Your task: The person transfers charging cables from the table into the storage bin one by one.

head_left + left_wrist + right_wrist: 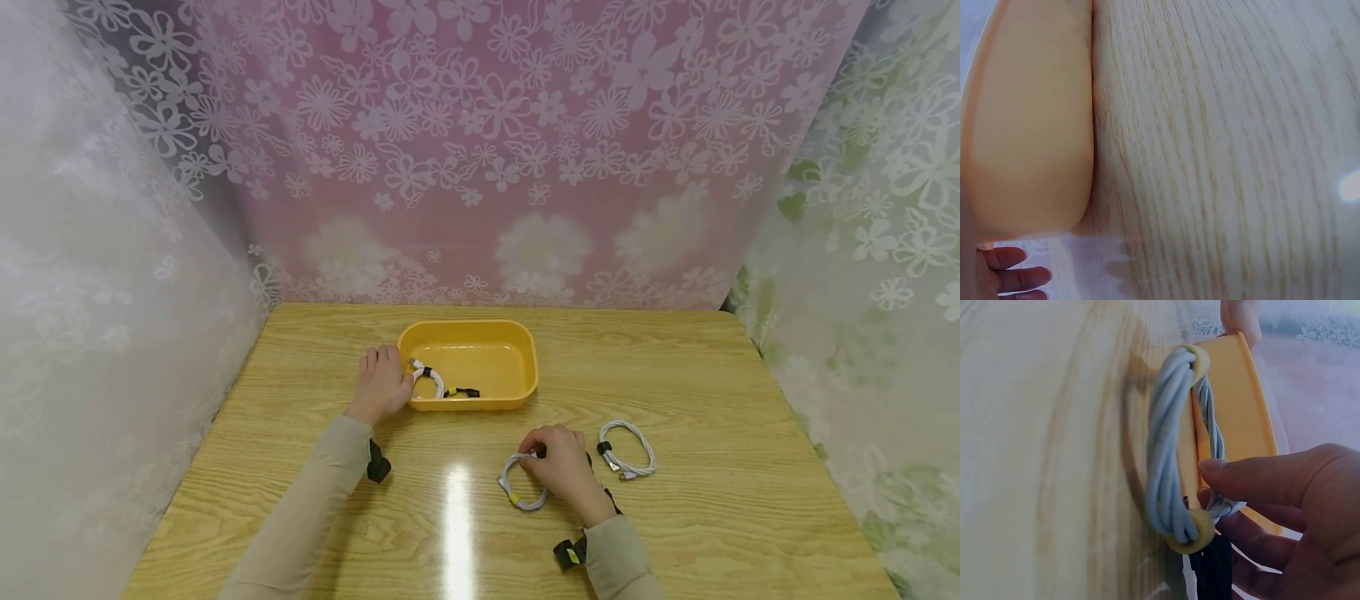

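A coiled grey cable (pixel 507 482) with yellow ties is pinched between the thumb and fingers of my right hand (pixel 561 467); the right wrist view shows the coil (pixel 1169 444) held just above the table. At the left end of a yellow bin (pixel 468 404), my left hand (pixel 382 385) rests on the rim, thumb toward the inside. Inside the bin lie a coiled white cable (pixel 437 384) and a small black cable (pixel 468 392) with a yellow tie. The left wrist view has the bin's outer wall (pixel 1029 125) and part of the left hand's fingers (pixel 1019 278).
Right of my right hand, a coiled white cable (pixel 651 454) with a black tie lies on the wooden table (pixel 720 392). Something black is partly hidden behind the right hand and wrist. Floral curtains (pixel 480 150) stand behind the table and at both sides.
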Demonstrator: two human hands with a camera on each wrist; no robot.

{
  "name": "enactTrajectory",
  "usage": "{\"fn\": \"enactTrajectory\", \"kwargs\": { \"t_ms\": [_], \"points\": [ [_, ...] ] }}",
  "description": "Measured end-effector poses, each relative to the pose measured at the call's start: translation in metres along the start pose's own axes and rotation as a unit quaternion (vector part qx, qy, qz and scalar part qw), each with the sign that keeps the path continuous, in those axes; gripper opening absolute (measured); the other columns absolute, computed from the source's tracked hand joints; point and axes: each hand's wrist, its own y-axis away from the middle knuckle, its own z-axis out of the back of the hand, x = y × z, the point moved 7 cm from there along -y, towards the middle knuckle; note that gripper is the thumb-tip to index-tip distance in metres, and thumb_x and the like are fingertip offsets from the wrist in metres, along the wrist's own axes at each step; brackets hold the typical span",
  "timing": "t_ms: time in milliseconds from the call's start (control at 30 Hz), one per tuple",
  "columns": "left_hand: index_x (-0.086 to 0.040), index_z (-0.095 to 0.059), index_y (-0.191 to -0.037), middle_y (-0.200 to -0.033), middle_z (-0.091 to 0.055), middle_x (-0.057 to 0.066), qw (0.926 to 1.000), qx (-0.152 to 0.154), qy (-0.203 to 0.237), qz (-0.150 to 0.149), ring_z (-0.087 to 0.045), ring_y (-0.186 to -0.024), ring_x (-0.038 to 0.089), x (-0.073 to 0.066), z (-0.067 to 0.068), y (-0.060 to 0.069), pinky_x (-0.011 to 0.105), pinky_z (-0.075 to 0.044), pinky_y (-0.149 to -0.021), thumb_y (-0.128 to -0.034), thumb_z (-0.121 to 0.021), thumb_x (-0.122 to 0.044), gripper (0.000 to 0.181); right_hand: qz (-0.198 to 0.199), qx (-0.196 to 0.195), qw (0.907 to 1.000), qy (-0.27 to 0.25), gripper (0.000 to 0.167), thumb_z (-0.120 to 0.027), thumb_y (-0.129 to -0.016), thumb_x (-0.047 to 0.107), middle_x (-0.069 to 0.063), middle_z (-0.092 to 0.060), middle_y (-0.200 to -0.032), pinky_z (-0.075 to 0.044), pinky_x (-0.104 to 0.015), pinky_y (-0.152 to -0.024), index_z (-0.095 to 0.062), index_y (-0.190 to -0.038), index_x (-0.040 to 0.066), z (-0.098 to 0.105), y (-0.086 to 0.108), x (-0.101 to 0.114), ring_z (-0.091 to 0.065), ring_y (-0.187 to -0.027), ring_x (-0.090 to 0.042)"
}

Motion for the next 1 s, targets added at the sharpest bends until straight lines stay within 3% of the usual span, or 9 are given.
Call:
{"fn": "enactTrajectory", "kwargs": {
  "t_ms": [400,667,1000],
  "points": [
    [-0.003,-0.042,-0.097,-0.099,-0.043,0.018,1.0,-0.003,-0.004,-0.002,-0.036,-0.095,0.036,0.0,-0.001,0.0,0.049,-0.03,-0.087,-0.0957,-0.044,-0.02,0.018,-0.017,-0.013,0.9997,-0.013,0.014,-0.083,-0.077,0.01,0.014,-0.06,-0.069,-0.035,-0.043,-0.078,-0.073,-0.076,0.021,0.007,-0.005,0.004,-0.053,-0.068,-0.009],
    [-0.002,-0.041,-0.099,-0.102,-0.043,0.02,1.0,0.0,-0.004,0.0,-0.036,-0.096,0.037,0.001,-0.001,0.0,0.049,-0.03,-0.089,-0.096,-0.045,-0.02,0.018,-0.038,-0.034,0.9978,-0.043,0.012,-0.078,-0.076,0.003,0.007,-0.064,-0.072,-0.046,-0.031,-0.061,-0.072,-0.077,0.014,0.013,-0.009,0.008,-0.054,-0.065,-0.01],
    [-0.002,-0.041,-0.099,-0.101,-0.043,0.019,1.0,0.001,-0.006,0.001,-0.036,-0.096,0.037,0.002,-0.002,0.0,0.05,-0.03,-0.088,-0.096,-0.044,-0.02,0.019,-0.055,-0.027,0.9962,-0.062,0.007,-0.076,-0.078,0.005,0.005,-0.062,-0.073,-0.045,-0.031,-0.062,-0.073,-0.079,0.011,0.013,-0.016,0.011,-0.053,-0.066,-0.011]
  ]
}}
